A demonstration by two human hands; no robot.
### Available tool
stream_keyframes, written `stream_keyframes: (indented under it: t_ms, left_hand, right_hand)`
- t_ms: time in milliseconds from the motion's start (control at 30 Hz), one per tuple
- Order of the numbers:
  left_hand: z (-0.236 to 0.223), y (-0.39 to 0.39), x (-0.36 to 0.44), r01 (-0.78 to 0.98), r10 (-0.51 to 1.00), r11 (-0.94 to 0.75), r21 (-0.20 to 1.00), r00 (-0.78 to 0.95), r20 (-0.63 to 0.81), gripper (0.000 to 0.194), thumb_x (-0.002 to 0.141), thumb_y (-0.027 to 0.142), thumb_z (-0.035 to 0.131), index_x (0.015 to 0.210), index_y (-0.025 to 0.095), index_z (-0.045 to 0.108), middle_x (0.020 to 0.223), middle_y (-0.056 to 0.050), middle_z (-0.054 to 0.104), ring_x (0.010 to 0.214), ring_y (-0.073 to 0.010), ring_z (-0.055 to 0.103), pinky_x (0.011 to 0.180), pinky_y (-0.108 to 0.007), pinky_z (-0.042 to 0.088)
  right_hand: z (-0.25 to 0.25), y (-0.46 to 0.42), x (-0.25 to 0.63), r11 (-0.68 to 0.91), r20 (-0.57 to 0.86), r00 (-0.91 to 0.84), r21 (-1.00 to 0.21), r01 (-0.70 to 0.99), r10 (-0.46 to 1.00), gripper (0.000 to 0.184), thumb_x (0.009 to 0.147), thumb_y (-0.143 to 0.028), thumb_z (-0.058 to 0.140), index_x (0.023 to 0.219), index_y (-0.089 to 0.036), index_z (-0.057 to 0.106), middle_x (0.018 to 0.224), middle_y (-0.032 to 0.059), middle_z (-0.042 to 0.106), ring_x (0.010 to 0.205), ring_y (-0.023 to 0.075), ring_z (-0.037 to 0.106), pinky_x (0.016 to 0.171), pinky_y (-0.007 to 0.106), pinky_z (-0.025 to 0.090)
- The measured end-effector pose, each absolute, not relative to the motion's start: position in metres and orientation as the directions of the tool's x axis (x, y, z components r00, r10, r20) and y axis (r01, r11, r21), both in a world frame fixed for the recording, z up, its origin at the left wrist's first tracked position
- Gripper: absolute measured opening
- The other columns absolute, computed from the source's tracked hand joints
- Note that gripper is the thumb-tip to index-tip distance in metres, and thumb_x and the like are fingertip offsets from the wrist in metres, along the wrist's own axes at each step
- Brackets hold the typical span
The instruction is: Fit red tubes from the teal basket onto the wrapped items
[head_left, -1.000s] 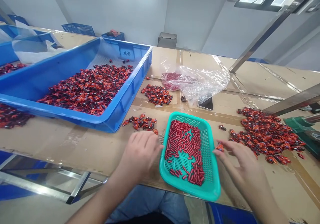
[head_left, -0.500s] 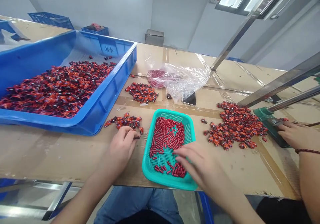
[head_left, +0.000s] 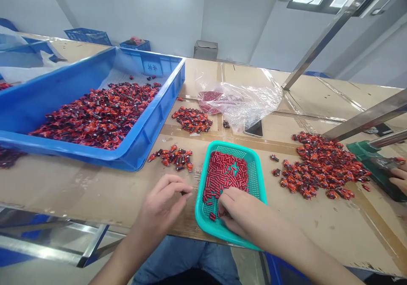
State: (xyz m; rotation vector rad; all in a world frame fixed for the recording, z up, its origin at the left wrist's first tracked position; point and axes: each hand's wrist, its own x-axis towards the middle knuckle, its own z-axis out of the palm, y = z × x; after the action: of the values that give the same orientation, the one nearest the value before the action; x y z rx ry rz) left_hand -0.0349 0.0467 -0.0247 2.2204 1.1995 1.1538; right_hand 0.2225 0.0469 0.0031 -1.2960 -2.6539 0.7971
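My left hand (head_left: 163,202) is just left of the green basket (head_left: 199,208), thumb and forefinger pinched on a small dark piece (head_left: 184,192) mostly covered by the fingertips. My right hand (head_left: 238,213) reaches into the basket's near half. Its fingers curl together among small red cylinders (head_left: 222,172), and what they hold is hidden. Beyond my left hand lies a small pile of orange-and-black parts (head_left: 174,157) on the cardboard-covered table (head_left: 104,191).
A big blue bin (head_left: 127,151) of similar parts stands at left. Behind the basket are another pile (head_left: 192,120), a clear plastic bag (head_left: 241,100) and a phone (head_left: 254,129). At right, a larger pile (head_left: 324,166) lies beside a green-based tool (head_left: 365,153) and a co-worker's hand (head_left: 400,178).
The view has shifted, so the table things appear farther right. My right hand has gone deeper into the basket, its fingers closing. My left hand has come off the small pile toward the basket.
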Motion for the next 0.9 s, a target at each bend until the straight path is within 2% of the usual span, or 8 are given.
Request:
stream_keyframes:
  t_ms: [133,200,300,367,467,567,700,900]
  left_hand:
    - [-0.016,0.034,-0.033,0.404,0.834,-0.552,0.729,0.284,0.473,0.025,0.099,0.007,0.059,0.115,0.025,0.065,0.108,-0.002,0.069,0.107,-0.0132,0.069,0.094,-0.022,0.057]
    - [-0.013,0.028,-0.031,0.35,0.841,-0.54,0.765,0.271,0.469,0.028,0.098,0.007,0.062,0.12,0.024,0.064,0.107,-0.001,0.071,0.103,-0.0114,0.07,0.094,-0.019,0.056]
    - [-0.009,0.021,-0.026,0.323,0.828,-0.56,0.763,0.267,0.494,0.035,0.096,0.008,0.066,0.127,0.023,0.061,0.106,0.0,0.073,0.098,-0.0109,0.07,0.091,-0.019,0.057]
    - [-0.006,0.019,-0.023,0.319,0.799,-0.6,0.733,0.281,0.532,0.037,0.096,0.006,0.067,0.129,0.022,0.06,0.106,-0.001,0.074,0.097,-0.0121,0.07,0.089,-0.02,0.058]
    - [0.0,0.017,-0.02,0.335,0.753,-0.658,0.675,0.304,0.583,0.036,0.096,0.003,0.067,0.127,0.019,0.06,0.101,-0.002,0.076,0.092,-0.0125,0.071,0.084,-0.022,0.059]
    - [0.003,0.014,-0.017,0.34,0.702,-0.712,0.614,0.345,0.623,0.04,0.095,-0.001,0.064,0.131,0.015,0.057,0.1,-0.004,0.077,0.09,-0.0123,0.072,0.083,-0.023,0.058]
    - [0.005,0.01,-0.015,0.345,0.643,-0.766,0.542,0.375,0.668,0.038,0.095,-0.004,0.061,0.129,0.011,0.059,0.099,-0.006,0.08,0.09,-0.0123,0.074,0.084,-0.025,0.057]
    - [0.006,0.006,-0.017,0.442,0.558,-0.813,0.379,0.41,0.721,0.015,0.102,0.004,0.055,0.107,0.013,0.066,0.098,-0.009,0.084,0.091,-0.0142,0.079,0.084,-0.028,0.059]
  right_hand:
    - [0.005,0.046,0.223,0.462,-0.085,-0.589,-0.536,0.707,0.804,0.018,0.089,-0.002,0.063,0.089,-0.019,0.057,0.089,0.0024,0.066,0.08,0.0182,0.064,0.066,0.028,0.053]
    - [0.007,0.043,0.223,0.407,-0.026,-0.533,-0.615,0.675,0.846,0.017,0.091,-0.004,0.059,0.092,-0.021,0.055,0.09,0.0015,0.065,0.078,0.0165,0.063,0.063,0.026,0.052]
    - [0.011,0.037,0.22,0.335,0.114,-0.419,-0.798,0.502,0.901,0.013,0.095,-0.01,0.056,0.097,-0.022,0.057,0.088,-0.0003,0.066,0.077,0.014,0.065,0.063,0.023,0.054]
    - [0.015,0.031,0.215,0.35,0.197,-0.385,-0.855,0.382,0.901,0.01,0.098,-0.015,0.06,0.102,-0.024,0.061,0.088,-0.0022,0.069,0.077,0.012,0.067,0.067,0.021,0.055]
    - [0.019,0.022,0.205,0.455,0.34,-0.378,-0.847,0.276,0.861,0.008,0.099,-0.021,0.071,0.103,-0.026,0.065,0.091,-0.0029,0.072,0.08,0.0102,0.068,0.068,0.018,0.055]
    - [0.021,0.017,0.196,0.564,0.46,-0.363,-0.78,0.272,0.811,0.009,0.098,-0.024,0.074,0.098,-0.023,0.065,0.09,-0.0004,0.071,0.082,0.012,0.068,0.072,0.021,0.056]
    - [0.022,0.015,0.192,0.589,0.467,-0.383,-0.74,0.325,0.797,0.011,0.097,-0.02,0.074,0.094,-0.021,0.063,0.087,-0.0001,0.069,0.079,0.0124,0.066,0.072,0.022,0.055]
    - [0.023,0.011,0.196,0.464,0.305,-0.414,-0.807,0.366,0.858,0.018,0.095,-0.016,0.071,0.086,-0.023,0.057,0.082,-0.003,0.066,0.076,0.0125,0.062,0.068,0.023,0.049]
